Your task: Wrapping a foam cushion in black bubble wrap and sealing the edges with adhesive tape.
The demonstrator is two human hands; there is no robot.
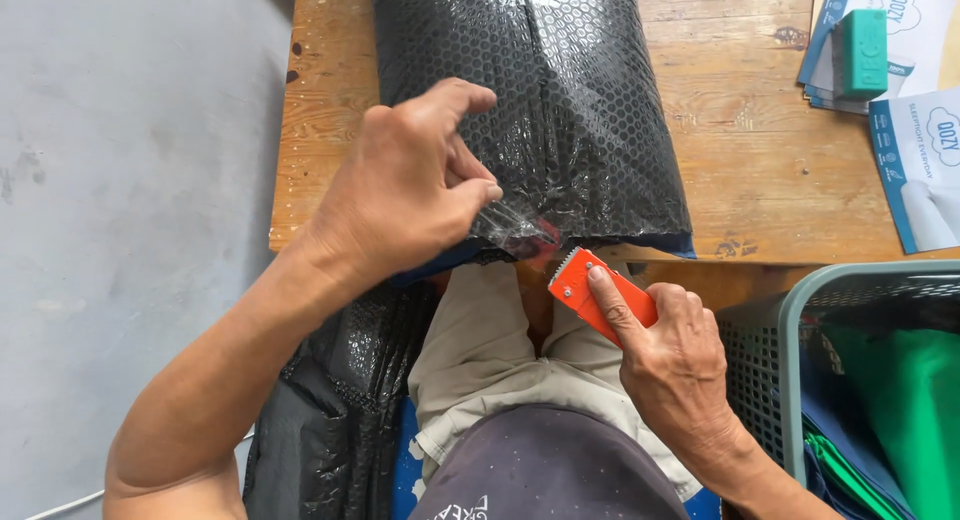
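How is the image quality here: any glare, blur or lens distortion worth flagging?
Head view: even daylight with soft shadows; bright specular glare across the black bubble-wrapped package; slight motion blur on the clear tape pinched by the left hand; the right hand and its orange tape cutter are sharp; the wooden table edges bow slightly from the wide lens.

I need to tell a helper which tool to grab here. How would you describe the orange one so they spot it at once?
Start at the wooden table and its near edge, where a black bubble-wrapped bundle overhangs. Just below that edge, the right hand grips an orange tape cutter. It is the only bright orange thing there, with a toothed edge.
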